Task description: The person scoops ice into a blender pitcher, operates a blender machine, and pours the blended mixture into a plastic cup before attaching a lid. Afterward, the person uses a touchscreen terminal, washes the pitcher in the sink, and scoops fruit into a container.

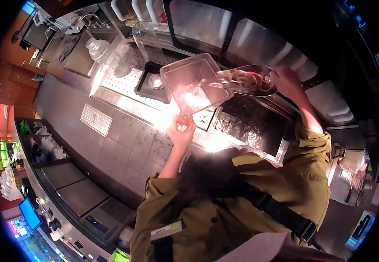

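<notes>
Tub (187, 72) — gripped by the left hand (182, 133), apart from the right hand (286, 82).

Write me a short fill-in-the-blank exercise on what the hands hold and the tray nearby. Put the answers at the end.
1. The ____ hand grips the square container.
2. The elongated clear vessel is in the ____ hand.
3. The colour of the tray beside the container is ____.

Missing words: left; right; black.
</notes>
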Demonstrator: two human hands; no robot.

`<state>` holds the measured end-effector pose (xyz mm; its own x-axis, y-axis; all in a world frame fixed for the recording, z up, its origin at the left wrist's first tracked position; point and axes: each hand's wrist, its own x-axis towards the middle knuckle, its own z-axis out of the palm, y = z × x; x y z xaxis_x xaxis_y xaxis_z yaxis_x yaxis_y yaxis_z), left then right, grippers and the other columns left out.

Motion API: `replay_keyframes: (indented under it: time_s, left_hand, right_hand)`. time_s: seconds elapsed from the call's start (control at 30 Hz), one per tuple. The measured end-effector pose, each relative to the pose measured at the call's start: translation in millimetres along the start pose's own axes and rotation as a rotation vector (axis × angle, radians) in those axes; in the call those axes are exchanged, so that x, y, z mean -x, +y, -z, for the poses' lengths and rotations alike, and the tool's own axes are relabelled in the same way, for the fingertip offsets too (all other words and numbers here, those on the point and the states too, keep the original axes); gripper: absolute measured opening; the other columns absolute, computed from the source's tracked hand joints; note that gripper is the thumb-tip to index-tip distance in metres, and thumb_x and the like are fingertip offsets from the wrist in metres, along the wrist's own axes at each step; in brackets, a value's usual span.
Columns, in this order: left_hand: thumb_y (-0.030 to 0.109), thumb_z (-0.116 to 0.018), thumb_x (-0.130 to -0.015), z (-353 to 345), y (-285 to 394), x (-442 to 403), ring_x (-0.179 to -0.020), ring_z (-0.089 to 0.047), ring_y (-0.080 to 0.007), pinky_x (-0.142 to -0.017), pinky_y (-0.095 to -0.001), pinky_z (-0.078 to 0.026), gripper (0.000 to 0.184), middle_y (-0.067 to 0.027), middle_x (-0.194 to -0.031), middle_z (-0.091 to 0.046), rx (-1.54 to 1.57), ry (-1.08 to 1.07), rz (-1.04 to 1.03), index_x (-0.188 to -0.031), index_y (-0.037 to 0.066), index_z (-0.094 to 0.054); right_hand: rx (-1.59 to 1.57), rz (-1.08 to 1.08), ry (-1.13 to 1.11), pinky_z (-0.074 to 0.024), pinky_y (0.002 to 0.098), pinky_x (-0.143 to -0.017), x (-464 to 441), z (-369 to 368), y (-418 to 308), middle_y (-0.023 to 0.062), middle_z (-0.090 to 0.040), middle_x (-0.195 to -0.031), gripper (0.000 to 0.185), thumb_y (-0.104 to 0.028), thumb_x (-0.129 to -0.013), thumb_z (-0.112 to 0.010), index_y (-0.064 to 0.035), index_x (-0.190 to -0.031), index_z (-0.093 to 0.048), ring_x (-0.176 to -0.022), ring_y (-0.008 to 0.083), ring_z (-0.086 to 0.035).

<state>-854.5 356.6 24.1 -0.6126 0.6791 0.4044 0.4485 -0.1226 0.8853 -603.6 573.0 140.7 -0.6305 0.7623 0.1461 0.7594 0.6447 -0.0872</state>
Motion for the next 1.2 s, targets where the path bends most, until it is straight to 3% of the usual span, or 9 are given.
replay_keyframes:
  time_s: [0.2,0.27,0.33,0.5,0.57,0.8,0.9,0.97,1.2]
  left_hand:
    - [0.004,-0.066,-0.062,11,7,1,-0.053,-0.048,-0.0098,-0.052,-0.0237,-0.04,0.016,-0.0027,-0.055,-0.051,0.119,-0.029,0.035,-0.063,0.001,-0.05]
    - [0.004,-0.066,-0.063,23,14,1,-0.052,-0.052,-0.0109,-0.049,-0.0241,-0.042,0.015,-0.0029,-0.056,-0.053,0.189,-0.028,0.117,-0.064,0.002,-0.052]
    - [0.004,-0.066,-0.063,38,11,6,-0.053,-0.051,-0.0099,-0.048,-0.0232,-0.041,0.014,-0.0023,-0.062,-0.053,0.166,0.067,0.147,-0.067,0.0,-0.052]
    - [0.004,-0.056,-0.066,94,9,20,-0.059,-0.048,-0.0104,-0.045,-0.0232,-0.036,0.011,-0.0032,-0.063,-0.049,0.11,0.179,0.118,-0.063,0.0,-0.046]
    - [0.007,-0.055,-0.066,117,10,26,-0.058,-0.047,-0.0105,-0.045,-0.0231,-0.035,0.011,-0.0028,-0.061,-0.048,-0.06,0.215,0.016,-0.065,0.0,-0.047]
    - [0.01,-0.065,-0.061,197,15,34,-0.054,-0.043,-0.0077,-0.052,-0.0212,-0.035,0.019,0.001,-0.061,-0.048,-0.064,0.323,0.269,-0.068,0.0,-0.052]
    - [0.01,-0.064,-0.06,224,-2,31,-0.054,-0.042,-0.0071,-0.051,-0.0211,-0.034,0.018,0.0015,-0.06,-0.047,-0.087,0.384,0.274,-0.066,0.0,-0.05]
    - [0.009,-0.063,-0.058,250,-16,30,-0.055,-0.042,-0.0068,-0.052,-0.0209,-0.034,0.017,0.0013,-0.058,-0.046,-0.077,0.425,0.354,-0.064,0.0,-0.049]
    - [0.009,-0.066,-0.055,371,-102,2,-0.05,-0.05,-0.0103,-0.05,-0.0242,-0.04,0.02,-0.002,-0.052,-0.049,-0.164,0.519,0.395,-0.056,0.003,-0.046]
  right_hand:
    - [-0.799,-0.153,0.03,-0.0407,0.036,-0.063,32,-59,8,0.0164,-0.056,-0.07,0.023,-0.018,-0.082,-0.044,0.0025,-0.076,-0.052,-0.067,0.0235,-0.055]
    - [-0.857,-0.217,-0.064,-0.0396,0.0275,-0.067,48,-71,26,0.0056,-0.055,-0.071,0.019,-0.014,-0.083,-0.045,0.0033,-0.082,-0.054,-0.073,0.0111,-0.049]
    - [-0.771,-0.337,0.255,-0.0408,0.029,-0.068,72,-71,17,0.0056,-0.057,-0.073,0.021,-0.016,-0.083,-0.047,0.0027,-0.084,-0.056,-0.072,0.0123,-0.051]
    - [0.132,-0.175,-0.544,-0.0464,0.041,-0.069,89,-99,21,0.0191,-0.062,-0.085,0.032,-0.029,-0.081,-0.046,-0.0016,-0.084,-0.063,-0.078,0.0332,-0.06]
    - [0.196,-0.132,-0.472,-0.0474,0.0444,-0.066,97,-175,20,0.0203,-0.062,-0.079,0.029,-0.027,-0.079,-0.049,-0.0021,-0.08,-0.064,-0.078,0.0335,-0.061]
    - [0.204,0.022,-0.278,-0.0482,0.0417,-0.063,10,-216,-54,0.0178,-0.062,-0.075,0.035,-0.035,-0.083,-0.049,-0.0026,-0.076,-0.063,-0.071,0.0318,-0.061]
    - [-0.393,-0.007,-0.151,-0.0456,0.0386,-0.074,-74,-172,-172,0.0153,-0.059,-0.089,0.03,-0.031,-0.081,-0.055,-0.0041,-0.092,-0.06,-0.085,0.0321,-0.057]
    - [-0.308,0.307,0.007,-0.0419,0.0414,-0.084,-121,-199,-239,0.0206,-0.046,-0.12,0.057,-0.041,-0.075,-0.058,-0.0079,-0.12,-0.045,-0.103,0.0351,-0.049]
    - [-0.318,0.37,-0.404,-0.0385,0.037,-0.092,-182,-231,-300,0.0185,-0.049,-0.117,0.063,-0.022,-0.067,-0.064,-0.009,-0.125,-0.042,-0.109,0.033,-0.047]
